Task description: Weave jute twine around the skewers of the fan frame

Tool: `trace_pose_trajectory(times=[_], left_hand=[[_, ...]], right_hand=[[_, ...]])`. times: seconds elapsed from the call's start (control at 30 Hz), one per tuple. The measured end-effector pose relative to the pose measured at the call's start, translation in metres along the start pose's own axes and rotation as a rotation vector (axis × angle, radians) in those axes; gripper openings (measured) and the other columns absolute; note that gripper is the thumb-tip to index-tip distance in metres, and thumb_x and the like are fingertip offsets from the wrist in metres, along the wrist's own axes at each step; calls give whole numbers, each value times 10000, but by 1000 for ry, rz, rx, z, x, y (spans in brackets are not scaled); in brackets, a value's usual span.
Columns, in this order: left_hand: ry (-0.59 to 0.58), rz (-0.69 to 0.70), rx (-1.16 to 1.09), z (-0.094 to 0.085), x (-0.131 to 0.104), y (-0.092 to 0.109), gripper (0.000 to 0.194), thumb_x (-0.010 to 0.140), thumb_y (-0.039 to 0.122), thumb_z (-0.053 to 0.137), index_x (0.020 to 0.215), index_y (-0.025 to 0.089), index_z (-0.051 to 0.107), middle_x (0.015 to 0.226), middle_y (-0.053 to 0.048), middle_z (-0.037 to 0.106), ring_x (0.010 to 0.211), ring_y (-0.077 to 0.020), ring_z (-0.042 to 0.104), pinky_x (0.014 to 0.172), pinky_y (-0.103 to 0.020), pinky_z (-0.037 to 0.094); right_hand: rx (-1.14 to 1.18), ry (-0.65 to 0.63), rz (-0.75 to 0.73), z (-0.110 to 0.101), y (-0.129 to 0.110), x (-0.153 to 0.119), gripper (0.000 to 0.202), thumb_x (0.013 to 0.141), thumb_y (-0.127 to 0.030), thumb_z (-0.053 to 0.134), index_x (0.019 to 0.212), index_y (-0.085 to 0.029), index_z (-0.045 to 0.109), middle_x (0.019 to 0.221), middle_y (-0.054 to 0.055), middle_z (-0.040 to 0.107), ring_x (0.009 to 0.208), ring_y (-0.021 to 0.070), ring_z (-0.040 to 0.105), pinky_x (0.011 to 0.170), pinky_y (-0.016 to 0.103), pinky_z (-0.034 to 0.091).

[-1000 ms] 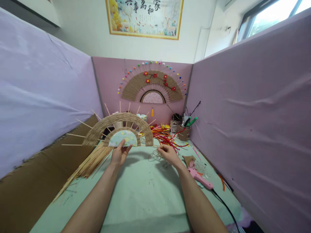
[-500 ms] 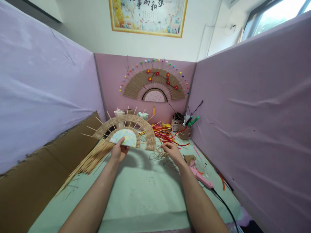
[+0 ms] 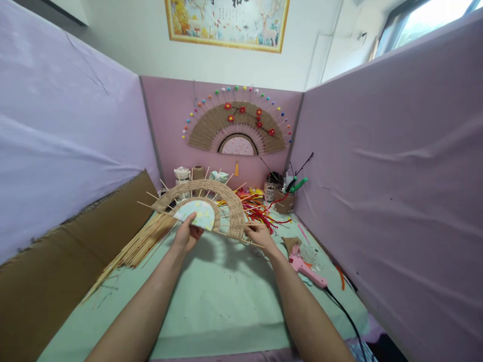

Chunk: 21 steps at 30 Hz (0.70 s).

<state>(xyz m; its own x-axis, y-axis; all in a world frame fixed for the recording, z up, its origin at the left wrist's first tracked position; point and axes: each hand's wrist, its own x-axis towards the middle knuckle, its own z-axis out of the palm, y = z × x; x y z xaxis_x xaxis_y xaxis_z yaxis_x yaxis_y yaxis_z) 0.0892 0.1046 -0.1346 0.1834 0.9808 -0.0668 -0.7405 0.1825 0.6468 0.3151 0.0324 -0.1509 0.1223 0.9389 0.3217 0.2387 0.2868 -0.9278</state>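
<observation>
My left hand [image 3: 187, 235] grips a half-round woven fan [image 3: 236, 213] by its flat lower edge. The thumb lies on its pale floral centre panel [image 3: 198, 213]; the other fingers are behind it. Thin wooden sticks radiate from the panel through a wide band of wound tan twine and poke out past its outer rim. At the band's right end, my right hand [image 3: 260, 235] is closed in a pinch on the twine, close against the sticks. Its fingertips are partly hidden. The fan is held above the green-covered table [image 3: 222, 311], tilted, with its right side lower.
A bundle of thin sticks [image 3: 145, 241] lies left beside a cardboard sheet [image 3: 79, 246]. Red and yellow pipe cleaners [image 3: 260, 213] lie behind. Right are a pink glue gun [image 3: 307, 271] with a cord and a pot of tools [image 3: 286, 201]. A finished fan [image 3: 211, 128] hangs on the back panel.
My right hand has moved left, closer against the end of the woven band. The fan has tilted, its right side dropping and its left end shifting right. The camera view has shifted slightly.
</observation>
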Motion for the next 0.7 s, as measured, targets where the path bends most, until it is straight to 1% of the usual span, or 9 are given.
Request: trace_pose_trajectory(times=[0.17, 0.27, 0.4, 0.53, 0.63, 0.7], left_hand=[[-6, 13, 27, -4, 3, 9, 198, 795, 113, 560, 982, 152, 610, 768, -33, 725, 611, -143, 676, 544, -218, 541], [16, 21, 78, -11, 8, 17, 223, 786, 92, 560, 998, 142, 610, 754, -40, 723, 606, -145, 676, 550, -218, 545], [40, 24, 150, -21, 12, 28, 206, 783, 76, 553, 970, 134, 617, 738, -50, 721, 605, -147, 676, 565, -214, 551], [28, 14, 181, -24, 8, 34, 254, 777, 87, 551, 1020, 122, 618, 786, -74, 726, 638, -164, 683, 601, -239, 563], [51, 32, 195, -24, 6, 38, 310, 760, 82, 560, 1063, 121, 611, 830, -87, 727, 676, -177, 688, 636, -258, 567], [75, 60, 198, -26, 6, 40, 306, 748, 78, 568, 1048, 118, 615, 841, -90, 726, 680, -179, 688, 637, -259, 568]], right_hand=[[-58, 128, -16, -10, 2, 4, 239, 711, -385, 580, 652, -155, 608, 565, -11, 508, 529, 115, 413, 498, 231, 310], [-86, 184, -78, -13, 0, 3, 249, 726, -395, 583, 656, -158, 606, 598, 3, 552, 562, 130, 455, 538, 244, 348], [-154, 221, -173, -15, -6, -1, 230, 753, -380, 584, 677, -164, 609, 656, 16, 590, 608, 138, 488, 595, 254, 375], [-176, 247, -222, -17, -9, -4, 222, 754, -377, 606, 672, -171, 589, 621, -3, 553, 578, 127, 467, 567, 247, 364], [-181, 260, -232, -18, -8, -4, 238, 738, -387, 628, 649, -177, 562, 589, -17, 517, 547, 118, 437, 537, 243, 347], [-190, 263, -238, -18, -7, -4, 249, 730, -389, 636, 632, -180, 545, 576, -23, 501, 535, 114, 419, 530, 242, 339]])
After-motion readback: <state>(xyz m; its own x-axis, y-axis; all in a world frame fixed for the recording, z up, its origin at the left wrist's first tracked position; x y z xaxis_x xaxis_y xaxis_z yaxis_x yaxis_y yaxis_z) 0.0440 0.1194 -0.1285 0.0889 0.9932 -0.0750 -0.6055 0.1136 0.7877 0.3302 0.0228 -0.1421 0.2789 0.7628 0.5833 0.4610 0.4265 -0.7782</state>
